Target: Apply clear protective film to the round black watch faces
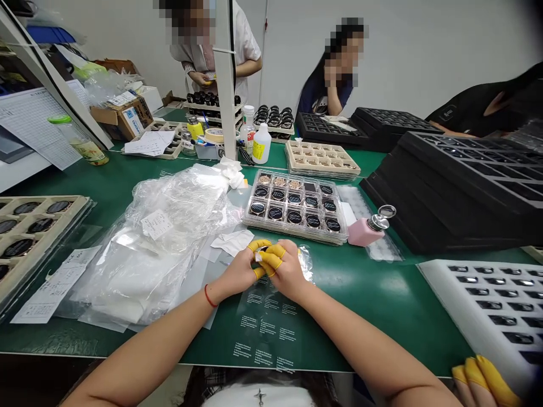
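Both hands met over the near edge of the table [377, 288], roughly midway along it. Left hand [241, 272]: thumb and finger curled round, yellow cots [276, 250] on the tips, red band at the wrist. Right hand [290, 272]: fingers folded in against the left's, cots likewise. Between them both pinched a small dark piece [265, 249] (mostly covered by the fingers, so its shape could not be told). Grip was closed; which fingertip bore on it was unclear.

Beneath the hands a clear sheet [271, 322] with white print ran to the table's near edge. Crinkled clear film [305, 264] lay just beside the right hand, a tissue [232, 242] near the left.

Beyond the hands, toward the far edge: a clear tray [297, 230] of round faces, most black, three gold-toned at its far left corner. A pink bottle [365, 232] stood by its near right corner.

Plastic bags [139, 271] covered much of the table's left part. Toward the right edge, a white foam tray [449, 294]; a co-worker's hand [479, 380], also in yellow cots, by its near edge.
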The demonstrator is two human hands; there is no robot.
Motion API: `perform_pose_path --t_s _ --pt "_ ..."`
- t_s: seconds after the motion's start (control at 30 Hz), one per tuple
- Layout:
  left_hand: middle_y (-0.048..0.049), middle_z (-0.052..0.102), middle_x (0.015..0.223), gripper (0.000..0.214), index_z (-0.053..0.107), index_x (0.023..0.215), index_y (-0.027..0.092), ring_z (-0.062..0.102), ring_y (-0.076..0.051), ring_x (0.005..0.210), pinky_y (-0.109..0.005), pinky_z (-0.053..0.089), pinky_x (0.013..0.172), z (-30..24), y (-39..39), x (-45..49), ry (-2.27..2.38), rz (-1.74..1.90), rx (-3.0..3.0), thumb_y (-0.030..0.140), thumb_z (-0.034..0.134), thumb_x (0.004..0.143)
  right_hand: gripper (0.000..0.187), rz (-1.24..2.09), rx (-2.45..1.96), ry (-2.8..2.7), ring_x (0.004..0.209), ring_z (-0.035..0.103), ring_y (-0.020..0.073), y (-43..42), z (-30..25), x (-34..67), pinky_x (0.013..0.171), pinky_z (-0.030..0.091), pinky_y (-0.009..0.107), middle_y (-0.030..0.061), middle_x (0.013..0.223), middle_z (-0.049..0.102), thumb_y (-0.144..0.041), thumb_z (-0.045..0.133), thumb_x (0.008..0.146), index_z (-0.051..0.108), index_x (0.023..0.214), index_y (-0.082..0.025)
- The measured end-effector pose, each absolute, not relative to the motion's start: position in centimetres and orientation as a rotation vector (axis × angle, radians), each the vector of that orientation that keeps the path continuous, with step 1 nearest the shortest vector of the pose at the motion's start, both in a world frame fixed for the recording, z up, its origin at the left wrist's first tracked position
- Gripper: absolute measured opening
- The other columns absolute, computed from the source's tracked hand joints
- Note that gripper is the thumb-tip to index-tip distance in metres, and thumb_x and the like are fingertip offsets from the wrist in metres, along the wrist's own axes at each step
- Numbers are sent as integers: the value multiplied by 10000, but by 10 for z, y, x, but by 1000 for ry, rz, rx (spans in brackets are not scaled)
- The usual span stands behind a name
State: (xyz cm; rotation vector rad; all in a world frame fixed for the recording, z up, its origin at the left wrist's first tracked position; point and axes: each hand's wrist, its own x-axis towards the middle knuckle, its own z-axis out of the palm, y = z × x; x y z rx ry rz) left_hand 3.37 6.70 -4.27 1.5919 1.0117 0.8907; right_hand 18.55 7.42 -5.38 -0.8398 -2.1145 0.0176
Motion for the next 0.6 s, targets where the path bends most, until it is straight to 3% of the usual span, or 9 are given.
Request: perform_pose_path --t_s 0.13,0.37,0.6 --pt "-17 602 886 404 479 1118 192 599 -159 789 -297 504 738 -41 66 37 988 882 1474 203 627 742 134 69 -1034 -2000 819 491 194 95 -53 198 786 366 373 32 824 620 -231 495 863 623 902 -239" --pt "-48 541 1132 433 442 1121 218 590 -176 962 -331 495 881 -39 69 33 1009 1027 1373 234 654 743 240 305 -1277 -1938 1020 492 234 96 -41 227 905 348 428 57 1051 617 -306 509 857 584 1077 -247" --pt "-58 571 1109 468 398 1137 224 589 -192 1018 -352 485 903 -42 68 36 955 1080 1299 251 657 747 300 831 -1363 -1998 915 555 196 81 -37 218 850 419 389 16 920 648 -223 516 820 561 1117 -237"
